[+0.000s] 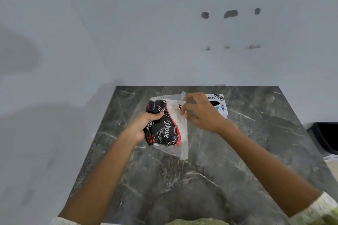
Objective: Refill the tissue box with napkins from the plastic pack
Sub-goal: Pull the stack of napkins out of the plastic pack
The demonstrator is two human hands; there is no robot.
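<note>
Setting: plain pale wall (164,23) with a few dark patch marks; a dark marble-patterned counter (237,160) runs up to it. A black bin-like object (323,137) sits off the counter's right edge, partly cut off.

Plastic pack: the plastic pack (166,124) lies mid-counter, black, red and cream print, lettering "Dove", with clear film trailing toward the near side and a loose flap at the far edge.

Tissue box: the white tissue box (222,105) stands just behind and right of the pack, dark oval slot facing up, partly hidden by the right hand.

Left hand: the left hand (140,128) is clamped around the pack's left end, thumb on top, fingers underneath.

Right hand: the right hand (199,111) has curled fingers pinching or picking at the clear film on the pack's right side; whether film is truly caught between the fingertips cannot be told.

Handling, judged: pack looks light and soft, squashing under the left grip. Film is thin and likely slippery, so a broad wrap holds better than a fingertip pinch. The loose flap and clear margin are the natural places to pull open.

Napkins, judged: stack inside will be floppy; take it by both long sides once free so it does not fan out.

Risk, judged: a hard tug may tear film unevenly or crumple napkins.
</note>
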